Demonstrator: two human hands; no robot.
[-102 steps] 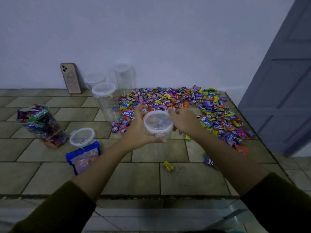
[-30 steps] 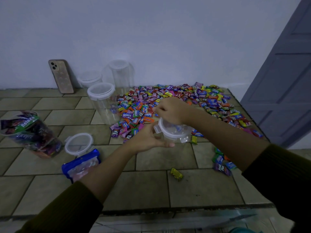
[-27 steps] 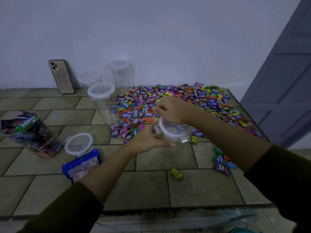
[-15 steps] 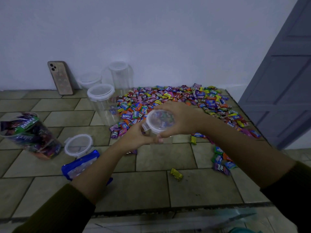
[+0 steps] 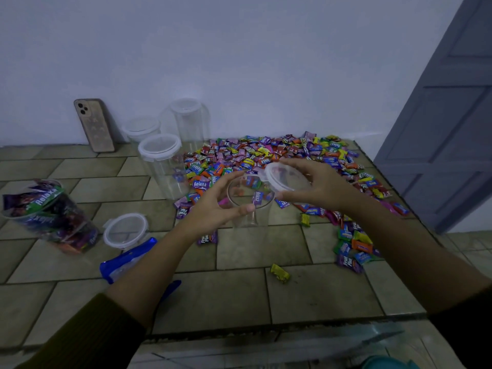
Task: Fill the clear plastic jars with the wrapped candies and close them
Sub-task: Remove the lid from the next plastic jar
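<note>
A single yellow candy [image 5: 279, 272] lies nearest on the tiled surface [image 5: 239, 296]. Beyond it, the clear jar [image 5: 254, 217] is gripped upright by the left hand [image 5: 210, 209], with its mouth uncovered. The lid [image 5: 286, 179] is held tilted by the right hand [image 5: 322, 187], just right of the mouth. The candy pile [image 5: 266, 153] is spread behind both hands. Lidded jars [image 5: 162, 161] are stood far left, near a phone [image 5: 94, 125].
</note>
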